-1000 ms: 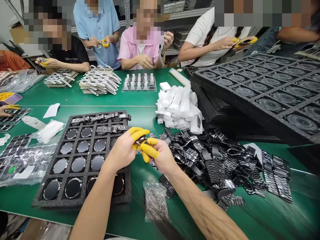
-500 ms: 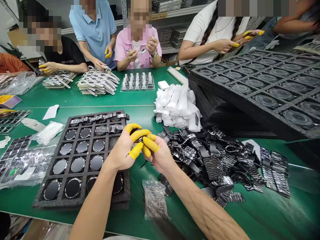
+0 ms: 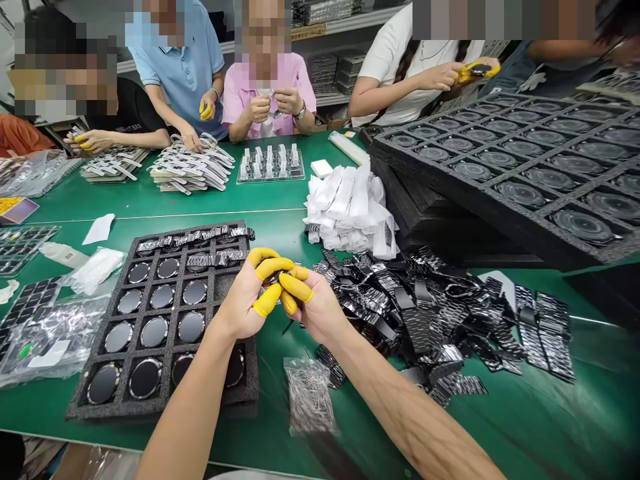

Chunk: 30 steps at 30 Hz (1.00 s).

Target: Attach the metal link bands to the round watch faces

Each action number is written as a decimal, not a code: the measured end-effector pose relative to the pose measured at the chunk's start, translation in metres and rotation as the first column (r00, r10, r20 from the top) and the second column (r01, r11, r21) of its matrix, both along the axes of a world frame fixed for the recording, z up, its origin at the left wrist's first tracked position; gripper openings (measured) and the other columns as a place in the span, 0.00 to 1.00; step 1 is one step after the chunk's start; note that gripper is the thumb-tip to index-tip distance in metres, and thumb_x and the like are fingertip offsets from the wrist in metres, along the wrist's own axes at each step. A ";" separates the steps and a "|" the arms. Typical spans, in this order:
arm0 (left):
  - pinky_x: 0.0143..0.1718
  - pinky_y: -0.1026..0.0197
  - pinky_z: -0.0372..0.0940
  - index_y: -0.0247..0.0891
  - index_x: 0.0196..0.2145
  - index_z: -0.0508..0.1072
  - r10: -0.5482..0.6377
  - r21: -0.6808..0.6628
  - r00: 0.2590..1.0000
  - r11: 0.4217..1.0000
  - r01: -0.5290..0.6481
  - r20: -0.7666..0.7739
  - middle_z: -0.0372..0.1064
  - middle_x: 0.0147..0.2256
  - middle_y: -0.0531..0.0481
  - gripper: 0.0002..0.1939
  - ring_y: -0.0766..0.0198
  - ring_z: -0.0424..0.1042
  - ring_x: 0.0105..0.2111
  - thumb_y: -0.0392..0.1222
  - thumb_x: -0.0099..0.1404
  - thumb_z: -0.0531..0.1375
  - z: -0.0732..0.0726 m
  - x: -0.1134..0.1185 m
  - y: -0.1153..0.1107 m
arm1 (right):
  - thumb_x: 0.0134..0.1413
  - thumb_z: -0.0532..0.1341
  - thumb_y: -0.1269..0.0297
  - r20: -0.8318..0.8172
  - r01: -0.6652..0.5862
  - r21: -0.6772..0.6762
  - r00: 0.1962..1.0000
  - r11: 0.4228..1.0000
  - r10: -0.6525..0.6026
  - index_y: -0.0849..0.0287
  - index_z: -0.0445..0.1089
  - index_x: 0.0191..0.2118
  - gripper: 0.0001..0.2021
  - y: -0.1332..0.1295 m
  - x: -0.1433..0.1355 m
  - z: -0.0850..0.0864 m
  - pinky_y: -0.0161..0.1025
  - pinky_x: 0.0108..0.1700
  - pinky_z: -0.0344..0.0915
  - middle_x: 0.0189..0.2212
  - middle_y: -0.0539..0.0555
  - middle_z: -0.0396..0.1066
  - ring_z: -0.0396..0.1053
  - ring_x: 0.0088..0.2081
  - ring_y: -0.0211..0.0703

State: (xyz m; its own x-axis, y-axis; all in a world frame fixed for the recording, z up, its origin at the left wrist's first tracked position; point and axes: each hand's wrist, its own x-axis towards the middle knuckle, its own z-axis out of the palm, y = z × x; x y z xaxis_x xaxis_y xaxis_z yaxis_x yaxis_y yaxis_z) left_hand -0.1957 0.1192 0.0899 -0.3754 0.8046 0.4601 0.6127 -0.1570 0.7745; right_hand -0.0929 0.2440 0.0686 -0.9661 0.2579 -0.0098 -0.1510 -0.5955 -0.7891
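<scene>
A black foam tray (image 3: 150, 400) of round watch faces (image 3: 154, 331) is sitting at the left on the green table (image 3: 260, 193), and over its right edge the left hand (image 3: 245, 303), its fingertips capped in yellow finger cots (image 3: 267, 301), is pinching a small dark watch part (image 3: 274, 288) that is mostly hidden between the fingers. The right hand (image 3: 313, 310), also wearing yellow cots, is pressing in from the other side and gripping the same part, so the piece is being held in the air between both hands just above the tray's edge. A clear bag of metal pins (image 3: 310, 393) is lying near the right forearm, and a heap of black watch bands (image 3: 440, 320) is spreading out to the right.
</scene>
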 end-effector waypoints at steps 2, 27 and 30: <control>0.57 0.48 0.67 0.44 0.57 0.74 0.013 0.003 1.000 1.000 -0.013 -0.020 0.66 0.53 0.42 0.15 0.50 0.69 0.56 0.45 0.77 0.55 0.000 0.001 0.001 | 0.53 0.74 0.48 0.000 -0.006 -0.008 1.000 1.000 0.006 0.58 0.69 0.30 0.20 0.000 -0.001 -0.001 0.29 0.17 0.49 0.14 0.43 0.65 0.53 0.14 0.29; 0.41 0.60 0.69 0.41 0.45 0.68 0.126 -0.173 0.905 0.983 -0.059 0.406 0.75 0.39 0.49 0.17 0.61 0.76 0.39 0.47 0.66 0.70 -0.017 0.015 0.020 | 0.51 0.75 0.46 0.163 0.122 0.254 0.972 0.959 -0.167 0.54 0.66 0.43 0.24 0.046 0.010 0.001 0.32 0.20 0.59 0.22 0.42 0.69 0.63 0.19 0.34; 0.31 0.65 0.63 0.40 0.46 0.67 0.219 -0.141 0.706 0.976 -0.167 0.674 0.76 0.34 0.51 0.18 0.66 0.73 0.31 0.44 0.65 0.70 -0.009 0.013 0.020 | 0.59 0.69 0.46 0.198 0.095 0.418 0.961 0.904 -0.193 0.53 0.67 0.47 0.20 0.044 0.030 -0.007 0.34 0.23 0.62 0.29 0.46 0.73 0.68 0.23 0.37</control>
State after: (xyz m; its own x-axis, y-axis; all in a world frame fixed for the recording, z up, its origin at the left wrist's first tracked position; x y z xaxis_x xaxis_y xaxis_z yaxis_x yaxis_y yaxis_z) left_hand -0.1823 0.1392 0.0812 -0.7162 0.6972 -0.0331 -0.0745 -0.0291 0.9968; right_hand -0.0631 0.2883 0.0619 -0.9015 0.4229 -0.0919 0.0025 -0.2072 -0.9783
